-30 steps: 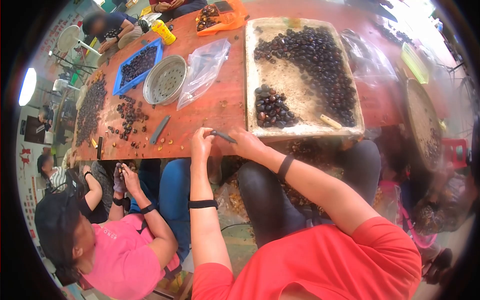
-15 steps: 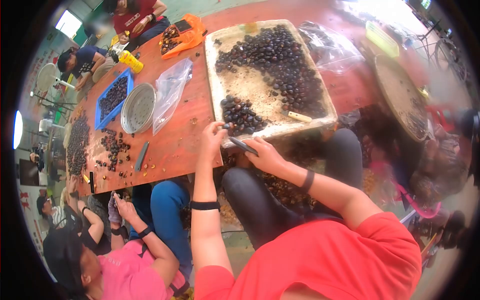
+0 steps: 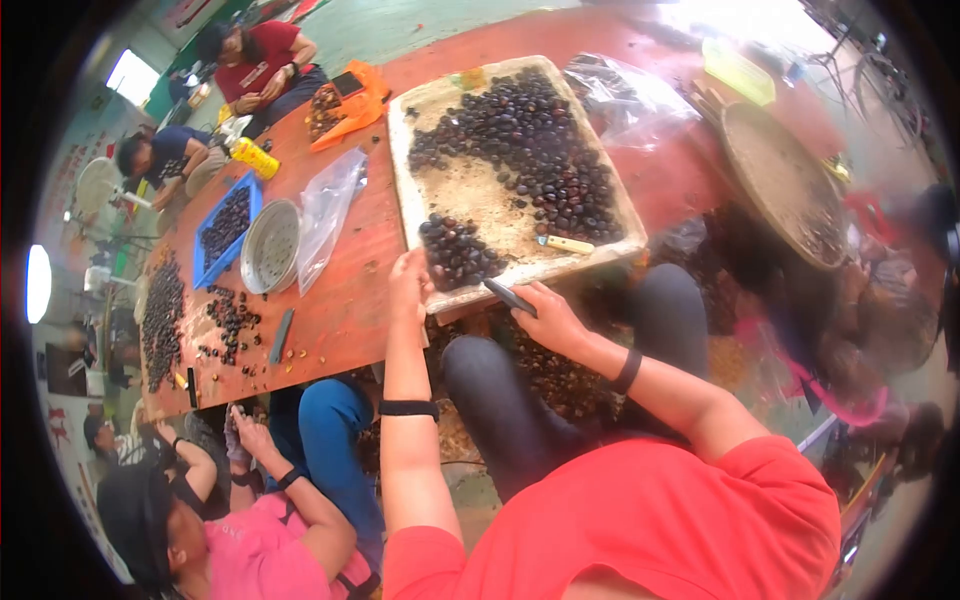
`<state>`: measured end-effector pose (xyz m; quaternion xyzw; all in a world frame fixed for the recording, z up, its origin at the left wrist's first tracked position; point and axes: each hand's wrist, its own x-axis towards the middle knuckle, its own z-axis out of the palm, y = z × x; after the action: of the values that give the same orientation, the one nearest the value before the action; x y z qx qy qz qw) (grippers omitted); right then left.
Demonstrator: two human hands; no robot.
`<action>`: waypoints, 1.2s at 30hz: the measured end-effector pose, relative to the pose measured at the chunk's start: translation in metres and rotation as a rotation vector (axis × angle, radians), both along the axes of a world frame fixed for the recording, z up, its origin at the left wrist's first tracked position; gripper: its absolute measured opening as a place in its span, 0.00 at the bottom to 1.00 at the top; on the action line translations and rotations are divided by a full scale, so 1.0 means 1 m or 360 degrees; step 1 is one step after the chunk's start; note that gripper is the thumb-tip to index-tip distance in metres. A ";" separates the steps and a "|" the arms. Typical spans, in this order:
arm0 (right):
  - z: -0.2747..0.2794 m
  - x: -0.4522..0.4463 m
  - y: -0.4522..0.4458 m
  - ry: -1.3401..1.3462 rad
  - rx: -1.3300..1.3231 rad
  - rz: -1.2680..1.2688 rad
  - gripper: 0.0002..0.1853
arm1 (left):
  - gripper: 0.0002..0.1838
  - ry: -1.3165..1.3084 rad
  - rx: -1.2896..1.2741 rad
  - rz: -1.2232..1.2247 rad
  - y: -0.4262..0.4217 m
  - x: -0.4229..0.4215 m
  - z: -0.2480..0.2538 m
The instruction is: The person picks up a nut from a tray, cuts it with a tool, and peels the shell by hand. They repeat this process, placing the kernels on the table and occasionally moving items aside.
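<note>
Obliquely, dark tool points forward-left from right hand.

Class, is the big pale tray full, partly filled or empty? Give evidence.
Partly filled: a wide spread of dark pieces and a smaller heap lie in the tray, bare bottom showing between.

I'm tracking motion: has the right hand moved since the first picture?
Yes: the right hand has shifted rightward along the near edge of the tray.
</note>
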<state>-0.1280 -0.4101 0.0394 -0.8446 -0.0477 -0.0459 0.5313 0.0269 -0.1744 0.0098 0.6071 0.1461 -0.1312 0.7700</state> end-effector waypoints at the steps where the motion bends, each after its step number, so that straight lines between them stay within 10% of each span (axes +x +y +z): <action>1: 0.002 0.003 0.003 0.0020 0.0012 0.0013 0.18 | 0.13 0.0141 -0.0451 0.0264 0.016 -0.007 -0.001; 5: 0.011 0.015 0.026 0.0066 0.0015 0.0138 0.17 | 0.14 0.0193 -0.1042 0.0483 0.066 -0.034 -0.013; 19: -0.011 0.073 0.123 -0.0080 -0.0098 0.0510 0.18 | 0.16 -0.0264 0.1001 -0.0136 0.135 -0.061 -0.012; 36: -0.029 0.102 0.165 -0.0133 -0.0271 0.0649 0.24 | 0.15 -0.0291 0.0932 -0.0146 0.144 -0.052 -0.015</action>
<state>-0.0259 -0.2450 0.0108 -0.8566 -0.2432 0.0317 0.4540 -0.0255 -0.0305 -0.0055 0.8184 0.0802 -0.0631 0.5656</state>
